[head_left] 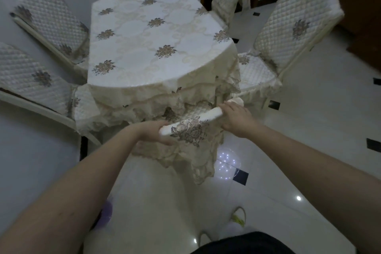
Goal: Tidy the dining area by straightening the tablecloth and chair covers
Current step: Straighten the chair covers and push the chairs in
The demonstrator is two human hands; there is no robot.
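The tablecloth [152,33] lies flat across the counter, its lace hem bunched at the near edge. Just below, both hands hold the near chair cover [191,126] at the backrest top: left hand [152,132] curled underneath, right hand [237,119] gripping over. An uneven tug could skew it or snag that hem.

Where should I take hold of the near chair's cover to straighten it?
Grip the near chair's cover along its padded top edge, one hand toward each end, from above, as the left hand and right hand do now. That edge is a firm ridge facing you.
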